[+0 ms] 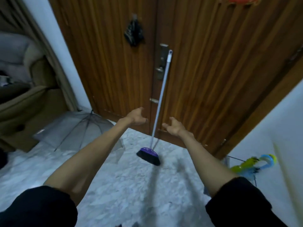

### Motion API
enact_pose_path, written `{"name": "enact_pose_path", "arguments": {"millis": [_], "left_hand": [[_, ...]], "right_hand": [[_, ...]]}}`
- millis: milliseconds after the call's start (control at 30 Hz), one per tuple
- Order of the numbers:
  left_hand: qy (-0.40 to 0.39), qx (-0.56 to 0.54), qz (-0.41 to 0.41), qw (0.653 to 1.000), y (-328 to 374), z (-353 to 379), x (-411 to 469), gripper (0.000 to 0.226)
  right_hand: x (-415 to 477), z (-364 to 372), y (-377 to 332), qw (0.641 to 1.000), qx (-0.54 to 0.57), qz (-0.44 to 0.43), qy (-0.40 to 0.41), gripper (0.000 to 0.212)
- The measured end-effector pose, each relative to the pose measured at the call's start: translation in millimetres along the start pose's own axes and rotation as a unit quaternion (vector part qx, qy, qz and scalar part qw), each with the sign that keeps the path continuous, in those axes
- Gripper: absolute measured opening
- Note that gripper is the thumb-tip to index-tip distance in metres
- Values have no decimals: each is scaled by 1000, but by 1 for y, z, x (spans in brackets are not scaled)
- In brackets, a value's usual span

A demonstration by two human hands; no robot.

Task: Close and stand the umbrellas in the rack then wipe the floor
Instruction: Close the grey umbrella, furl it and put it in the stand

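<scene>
- The left hand point(136, 117) and right hand point(173, 128) flank a purple-headed, grey-handled broom point(159, 102), fingers loosely spread, gripping nothing.
- A sheer grey umbrella point(78, 128) lies open on the pale marbled floor point(131, 185), far left.
- A blurred green-and-blue bundle point(246, 164) at the right is perhaps a closed umbrella.

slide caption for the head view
Left hand and right hand, both empty, flank the broom leaning against the wooden door
</scene>
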State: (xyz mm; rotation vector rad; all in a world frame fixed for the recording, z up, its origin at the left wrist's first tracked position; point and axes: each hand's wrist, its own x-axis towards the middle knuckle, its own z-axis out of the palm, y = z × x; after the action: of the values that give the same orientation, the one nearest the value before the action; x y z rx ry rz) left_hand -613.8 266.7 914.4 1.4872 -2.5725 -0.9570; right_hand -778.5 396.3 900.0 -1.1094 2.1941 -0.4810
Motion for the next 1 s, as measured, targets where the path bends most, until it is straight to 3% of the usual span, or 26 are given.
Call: {"name": "enact_pose_path", "arguments": {"millis": [267,467,567,700,1000], "left_hand": [[64,-62,-81,993,-156,-65,-71,63],[71,-99,-160,980,-318,-104,-134,71],[60,-114,-186,974,-393,-121,-160,73],[53,-126,-220,966,-477,-132,-185,74],[37,-170,-270,947,-584,-132,-197,73]], "right_hand": [[1,104,-136,993,-41,-76,-81,75],[-14,235,-248,979,-72,-134,-137,63],[-18,307,-294,972,-70,-126,-184,70],[-25,387,-332,967,-83,-108,-217,76],[-9,488,-386,953,-126,-106,-255,74]]}}
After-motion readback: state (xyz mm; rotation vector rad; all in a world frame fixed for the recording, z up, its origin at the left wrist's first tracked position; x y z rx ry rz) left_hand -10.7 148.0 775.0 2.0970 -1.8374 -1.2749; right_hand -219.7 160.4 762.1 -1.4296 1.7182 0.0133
